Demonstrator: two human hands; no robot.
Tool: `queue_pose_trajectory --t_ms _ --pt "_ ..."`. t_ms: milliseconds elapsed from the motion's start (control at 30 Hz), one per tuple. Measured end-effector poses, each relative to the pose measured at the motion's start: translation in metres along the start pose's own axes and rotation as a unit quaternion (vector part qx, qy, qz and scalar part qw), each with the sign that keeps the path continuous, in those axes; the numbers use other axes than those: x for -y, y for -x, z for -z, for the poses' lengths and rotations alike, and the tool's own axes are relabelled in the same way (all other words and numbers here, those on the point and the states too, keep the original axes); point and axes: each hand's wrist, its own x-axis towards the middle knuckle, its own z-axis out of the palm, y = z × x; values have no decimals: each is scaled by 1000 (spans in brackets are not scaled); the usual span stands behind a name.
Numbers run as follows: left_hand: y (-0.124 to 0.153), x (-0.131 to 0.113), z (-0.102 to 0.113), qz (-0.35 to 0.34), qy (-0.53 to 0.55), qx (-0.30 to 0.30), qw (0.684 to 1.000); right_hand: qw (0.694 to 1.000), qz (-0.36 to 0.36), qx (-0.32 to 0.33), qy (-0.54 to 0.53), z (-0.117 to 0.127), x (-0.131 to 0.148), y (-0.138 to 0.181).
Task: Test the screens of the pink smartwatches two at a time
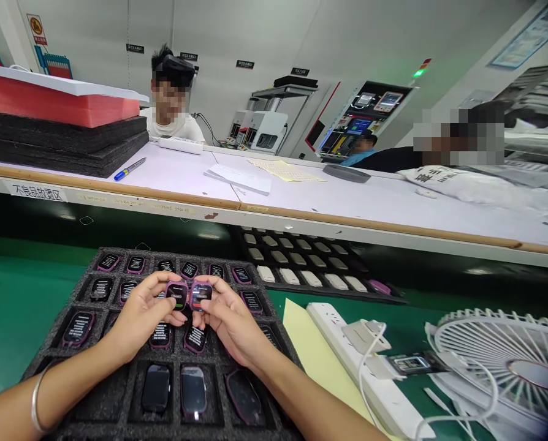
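Two purple-framed smartwatches without straps are held side by side above a black foam tray [103, 392]. My left hand [148, 312] is closed on the left smartwatch [177, 294], thumb on its lit screen. In my right hand [230, 312], fingers pinch the right smartwatch [201, 294], whose screen shows a red mark under the thumb. The two cases are close together, perhaps touching. Below them, several more watches sit in the tray's compartments, many with white text on their screens. Nearest me, a dark-screened watch [194, 392] lies in its slot. My forearms cover some compartments.
A second tray [320, 260] of pale watch-shaped pieces lies under the shelf [301, 214]. To the right are a power strip [361, 367], yellow paper [301, 331] and a white fan [499, 355]. Foam sheets [57, 138] and a blue pen [129, 169] rest on the shelf. People sit beyond.
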Motion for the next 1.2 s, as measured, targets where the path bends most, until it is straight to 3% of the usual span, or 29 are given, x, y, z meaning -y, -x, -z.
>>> queue_pose_trajectory --t_ms 733,800,867,967,1033,1100,1200 --pt "-2 -5 -3 -21 23 11 999 1000 26 -9 -3 0 1 -1" --pt "2 -9 -3 -20 54 46 997 999 41 -3 13 0 0 -2" --pt "11 -15 -2 3 93 136 986 998 56 6 40 0 -1 -2" --pt "32 -25 1 58 155 339 926 992 81 16 98 1 -1 1" --pt "45 -33 3 86 179 423 884 985 101 22 141 2 -1 6" --pt "54 -41 4 81 183 437 877 975 127 30 181 1 -1 11" --pt "60 -50 3 55 163 420 891 953 183 43 239 -1 -1 19"
